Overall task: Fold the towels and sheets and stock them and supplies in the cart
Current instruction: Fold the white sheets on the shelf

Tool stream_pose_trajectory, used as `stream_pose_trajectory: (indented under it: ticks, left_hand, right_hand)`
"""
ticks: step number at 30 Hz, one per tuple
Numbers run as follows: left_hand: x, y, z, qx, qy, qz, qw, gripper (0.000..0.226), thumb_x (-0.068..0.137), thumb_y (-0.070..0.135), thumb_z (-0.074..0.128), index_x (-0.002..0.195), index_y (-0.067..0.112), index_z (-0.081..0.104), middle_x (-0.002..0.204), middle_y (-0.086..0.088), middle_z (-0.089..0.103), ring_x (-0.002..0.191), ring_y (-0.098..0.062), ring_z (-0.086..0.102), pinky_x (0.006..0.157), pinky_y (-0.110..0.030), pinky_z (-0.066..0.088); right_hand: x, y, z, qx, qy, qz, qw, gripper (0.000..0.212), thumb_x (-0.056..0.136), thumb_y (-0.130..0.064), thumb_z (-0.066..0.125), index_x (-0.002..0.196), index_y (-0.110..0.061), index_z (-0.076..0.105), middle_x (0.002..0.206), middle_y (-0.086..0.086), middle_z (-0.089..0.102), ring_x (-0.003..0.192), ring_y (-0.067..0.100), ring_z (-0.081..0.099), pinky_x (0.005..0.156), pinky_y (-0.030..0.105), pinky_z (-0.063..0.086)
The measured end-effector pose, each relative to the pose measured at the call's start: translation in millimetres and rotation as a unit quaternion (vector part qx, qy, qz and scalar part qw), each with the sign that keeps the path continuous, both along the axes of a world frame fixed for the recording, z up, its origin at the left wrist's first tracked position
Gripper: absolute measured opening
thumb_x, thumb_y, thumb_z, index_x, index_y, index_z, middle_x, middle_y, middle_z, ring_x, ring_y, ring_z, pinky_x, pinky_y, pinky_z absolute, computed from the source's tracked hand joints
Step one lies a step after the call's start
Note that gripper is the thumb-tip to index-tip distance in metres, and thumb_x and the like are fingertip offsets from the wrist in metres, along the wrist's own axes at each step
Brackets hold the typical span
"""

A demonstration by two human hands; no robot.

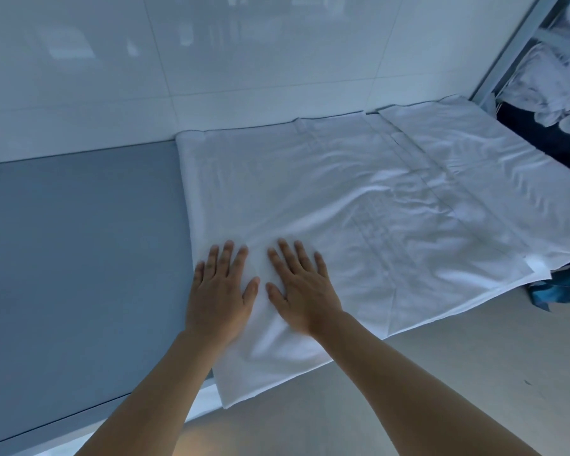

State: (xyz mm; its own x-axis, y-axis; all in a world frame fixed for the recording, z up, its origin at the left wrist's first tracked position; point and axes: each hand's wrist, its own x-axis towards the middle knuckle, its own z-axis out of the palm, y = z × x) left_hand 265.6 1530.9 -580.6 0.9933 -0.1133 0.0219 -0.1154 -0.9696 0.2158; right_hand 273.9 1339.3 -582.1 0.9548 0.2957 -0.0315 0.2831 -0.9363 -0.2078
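Both hands, left hand (219,291) and right hand (301,287), press flat with fingers spread on the half-folded sheet (359,205) at frame centre, so folding and stocking remain.

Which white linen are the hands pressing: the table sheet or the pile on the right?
The sheet spread on the table; both hands lie flat on its left end. The pile sits untouched.

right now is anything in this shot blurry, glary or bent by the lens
Head view: wide-angle bend curves the table edge and the wall tiles; the glossy wall carries soft reflections; a cool blue cast overall; slight motion blur at the right hand wrist on the white sheet; left hand looks sharp.
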Motion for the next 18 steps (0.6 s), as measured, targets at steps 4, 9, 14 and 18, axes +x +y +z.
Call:
stream_pose_trajectory:
  ticks: [4, 9, 14, 18]
  left_hand:
    - [-11, 27, 2, 0.001, -0.001, -0.005, 1.000, 0.078, 0.095, 0.062, 0.008, 0.165, 0.029, 0.017, 0.173, 0.000, 0.010, 0.159, -0.025, 0.010, 0.127, -0.046, 0.014]
    - [-21, 64, 2, -0.005, 0.000, 0.000, 1.000, 0.079, 0.094, 0.063, 0.008, 0.164, 0.029, 0.018, 0.173, 0.000, 0.012, 0.159, -0.024, 0.011, 0.127, -0.046, 0.015]
    - [-31, 103, 1, -0.004, 0.008, 0.003, 1.000, 0.077, 0.095, 0.062, 0.011, 0.164, 0.030, 0.018, 0.173, 0.000, 0.011, 0.159, -0.024, 0.010, 0.128, -0.045, 0.014]
    - [-41, 138, -1, 0.000, 0.004, 0.006, 1.000, 0.075, 0.096, 0.061, 0.015, 0.163, 0.028, 0.023, 0.172, -0.002, 0.016, 0.159, -0.026, 0.015, 0.127, -0.047, 0.017]
  right_hand:
    - [-8, 27, 0, 0.007, 0.003, 0.001, 1.000, 0.072, 0.100, -0.059, 0.018, 0.165, -0.032, 0.000, 0.171, -0.009, -0.015, 0.157, 0.018, -0.018, 0.127, 0.049, -0.007]
    - [-19, 66, -1, 0.009, 0.001, 0.007, 1.000, 0.072, 0.102, -0.058, 0.019, 0.165, -0.031, -0.002, 0.171, -0.007, -0.016, 0.157, 0.019, -0.020, 0.127, 0.049, -0.008]
    - [-28, 105, -1, 0.005, 0.002, 0.008, 1.000, 0.073, 0.102, -0.058, 0.020, 0.165, -0.030, -0.003, 0.171, -0.006, -0.016, 0.157, 0.020, -0.021, 0.127, 0.050, -0.008]
    - [-37, 141, 1, 0.009, 0.005, 0.012, 1.000, 0.073, 0.101, -0.057, 0.022, 0.165, -0.030, -0.001, 0.172, -0.005, -0.014, 0.157, 0.021, -0.018, 0.127, 0.053, -0.005]
